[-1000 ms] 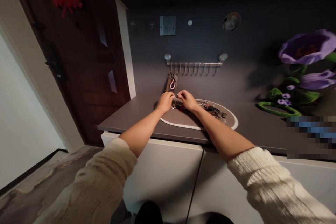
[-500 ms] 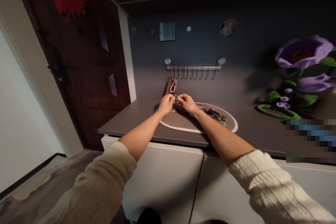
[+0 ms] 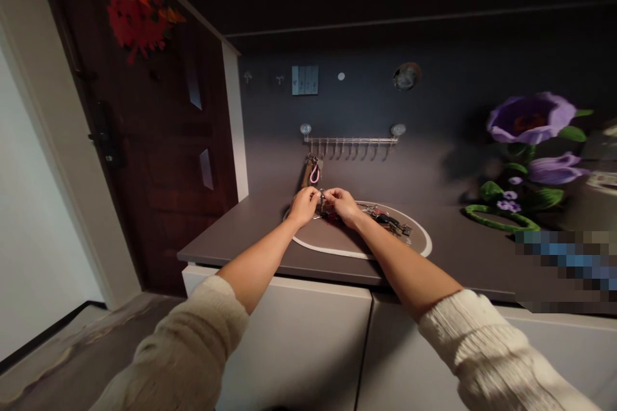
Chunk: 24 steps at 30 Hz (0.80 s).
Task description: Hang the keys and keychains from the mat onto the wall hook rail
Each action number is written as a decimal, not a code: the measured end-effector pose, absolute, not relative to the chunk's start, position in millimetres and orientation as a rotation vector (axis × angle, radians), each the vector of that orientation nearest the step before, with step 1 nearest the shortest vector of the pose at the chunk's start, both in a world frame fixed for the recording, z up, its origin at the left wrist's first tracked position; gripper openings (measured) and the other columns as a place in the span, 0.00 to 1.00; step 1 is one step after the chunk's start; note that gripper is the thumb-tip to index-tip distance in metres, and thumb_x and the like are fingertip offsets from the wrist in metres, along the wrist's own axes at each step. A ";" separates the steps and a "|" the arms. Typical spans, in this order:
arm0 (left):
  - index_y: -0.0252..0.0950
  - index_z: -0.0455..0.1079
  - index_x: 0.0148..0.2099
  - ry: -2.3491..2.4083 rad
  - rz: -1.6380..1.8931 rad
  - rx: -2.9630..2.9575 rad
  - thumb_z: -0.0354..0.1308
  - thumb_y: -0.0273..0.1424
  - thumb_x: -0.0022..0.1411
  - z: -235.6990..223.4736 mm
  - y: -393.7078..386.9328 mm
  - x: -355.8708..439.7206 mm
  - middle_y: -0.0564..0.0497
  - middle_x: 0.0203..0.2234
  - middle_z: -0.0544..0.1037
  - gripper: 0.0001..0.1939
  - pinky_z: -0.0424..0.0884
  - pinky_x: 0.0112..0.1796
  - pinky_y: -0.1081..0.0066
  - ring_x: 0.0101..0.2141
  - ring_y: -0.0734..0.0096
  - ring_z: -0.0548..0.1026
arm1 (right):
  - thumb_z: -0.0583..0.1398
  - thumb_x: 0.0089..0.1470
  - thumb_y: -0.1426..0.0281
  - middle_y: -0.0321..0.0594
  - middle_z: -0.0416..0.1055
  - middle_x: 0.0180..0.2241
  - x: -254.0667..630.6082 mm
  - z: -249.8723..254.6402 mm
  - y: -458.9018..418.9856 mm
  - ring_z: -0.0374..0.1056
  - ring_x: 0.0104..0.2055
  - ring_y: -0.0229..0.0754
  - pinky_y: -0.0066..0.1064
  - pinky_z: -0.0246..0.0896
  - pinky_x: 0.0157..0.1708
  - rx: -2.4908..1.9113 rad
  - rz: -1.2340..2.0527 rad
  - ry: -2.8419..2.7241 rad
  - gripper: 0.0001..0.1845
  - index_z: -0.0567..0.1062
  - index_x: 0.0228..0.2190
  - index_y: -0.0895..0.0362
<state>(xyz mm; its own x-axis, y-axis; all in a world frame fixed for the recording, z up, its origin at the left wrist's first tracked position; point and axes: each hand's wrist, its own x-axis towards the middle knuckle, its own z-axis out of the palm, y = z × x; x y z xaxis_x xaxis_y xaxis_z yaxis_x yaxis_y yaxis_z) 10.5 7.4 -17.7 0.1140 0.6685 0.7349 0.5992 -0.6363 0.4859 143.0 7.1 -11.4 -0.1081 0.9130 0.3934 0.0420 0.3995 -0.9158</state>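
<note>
My left hand (image 3: 304, 204) and my right hand (image 3: 341, 203) meet above the left part of an oval mat (image 3: 332, 249) with a white border. Between their pinched fingertips is a small metal key ring (image 3: 322, 195), held from both sides. What hangs from the ring is partly covered by my fingers. To the right of my right hand, a pile of keys (image 3: 393, 223) lies on the mat, with black, red and metal pieces in it. Just behind my hands, keys with a pink loop (image 3: 315, 173) and a brown strap hang on the wall.
A clear hook rail (image 3: 351, 140) is fixed to the wall behind the counter (image 3: 231, 231). Purple artificial flowers (image 3: 533, 119) stand at the right, with a green ring-shaped base (image 3: 501, 218). A dark red door (image 3: 168, 199) is at the left. White cabinet doors (image 3: 299, 327) sit below the counter.
The view has tilted upward, so everything sits lower in the picture. My fingertips have come closer together around the key ring. The hanging keys and the pile stay where they were.
</note>
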 end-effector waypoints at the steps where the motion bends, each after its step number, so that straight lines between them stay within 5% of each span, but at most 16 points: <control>1: 0.34 0.67 0.31 1.301 1.578 2.300 0.47 0.30 0.58 -17.7 6.9 10.7 0.50 0.29 0.73 0.08 0.64 0.36 0.73 0.32 0.74 0.69 | 0.61 0.36 0.56 0.31 0.62 0.18 143.6 -11.6 7.4 0.55 0.20 0.30 0.25 0.51 0.23 -0.892 0.937 -1.496 0.19 0.65 0.24 0.59; 24: 0.35 0.67 0.30 1.249 1.559 2.271 0.48 0.30 0.57 -22.5 0.6 12.2 0.52 0.26 0.73 0.09 0.64 0.33 0.74 0.29 0.76 0.69 | 0.63 0.30 0.55 0.29 0.59 0.15 147.4 -14.3 4.5 0.51 0.18 0.28 0.25 0.45 0.22 -0.822 1.019 -1.466 0.21 0.65 0.18 0.60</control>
<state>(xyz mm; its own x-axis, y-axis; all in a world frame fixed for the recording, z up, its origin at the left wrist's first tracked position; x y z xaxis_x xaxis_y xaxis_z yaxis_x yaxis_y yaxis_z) 12.2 0.6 -22.5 0.1303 0.6780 0.7234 0.5581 -0.6532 0.5117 147.4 4.5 -14.3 -0.1421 0.9106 0.3882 -0.0468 0.3855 -0.9215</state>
